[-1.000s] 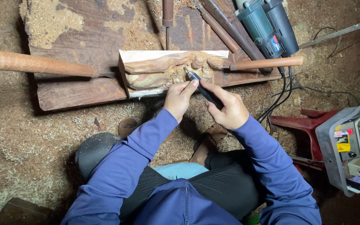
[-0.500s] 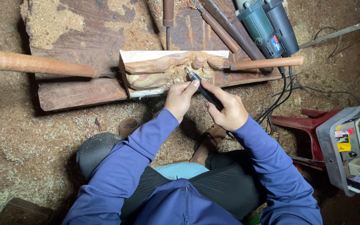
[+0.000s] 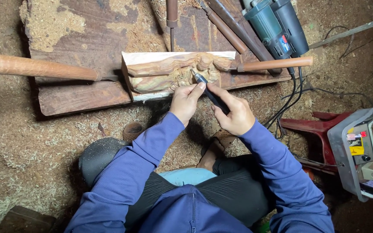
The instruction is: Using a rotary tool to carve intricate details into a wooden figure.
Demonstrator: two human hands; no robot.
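A pale wooden block with a carved relief (image 3: 169, 73) lies on a dark plank (image 3: 83, 97) in front of me. My right hand (image 3: 234, 113) is shut on a slim dark pen-shaped rotary tool (image 3: 208, 89), its tip touching the carving near the middle. My left hand (image 3: 186, 102) rests at the block's near edge, its fingertips steadying the front of the tool. Both arms wear blue sleeves.
Two wooden-handled chisels lie either side of the block, one at the left (image 3: 39, 68) and one at the right (image 3: 273, 64). A teal power drill (image 3: 273, 26) and more handles sit at the back. A grey control box (image 3: 363, 149) stands right. Sawdust covers the ground.
Hardly any: both hands stay on the tool at the same spot on the carving, with only slight shifts of the view.
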